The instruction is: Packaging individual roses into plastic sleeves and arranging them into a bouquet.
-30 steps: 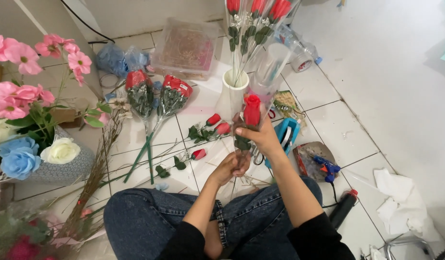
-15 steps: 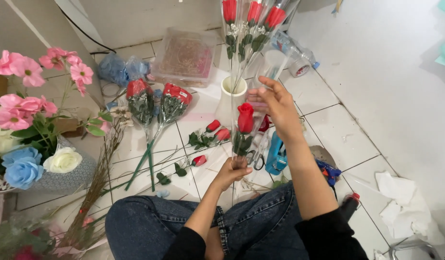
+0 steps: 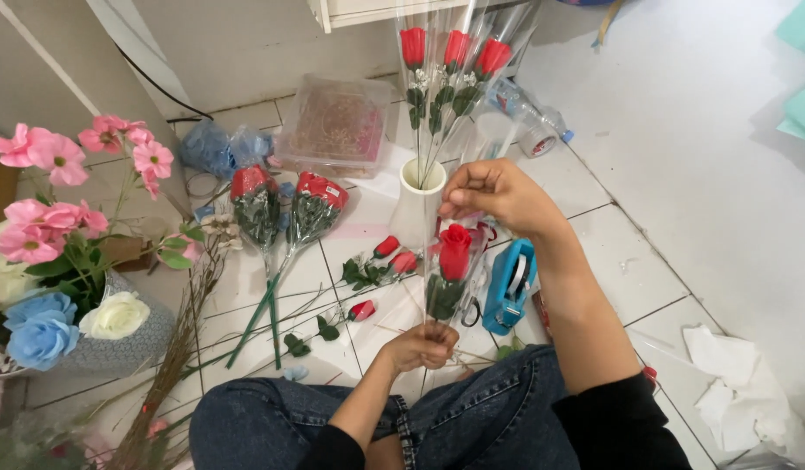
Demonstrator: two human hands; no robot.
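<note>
A clear plastic lidded box [image 3: 336,126] sits on the tiled floor by the wall, a blue bag bundle [image 3: 212,148] just left of it. Right of the knees lies a blue tape dispenser [image 3: 509,285]. The left hand [image 3: 422,345], low above the lap, pinches the stem of a red rose [image 3: 454,251] in a clear sleeve (held upright). The right hand [image 3: 498,191], raised, fingers pressed together, pinches the sleeve's top, beside a white vase [image 3: 417,209].
</note>
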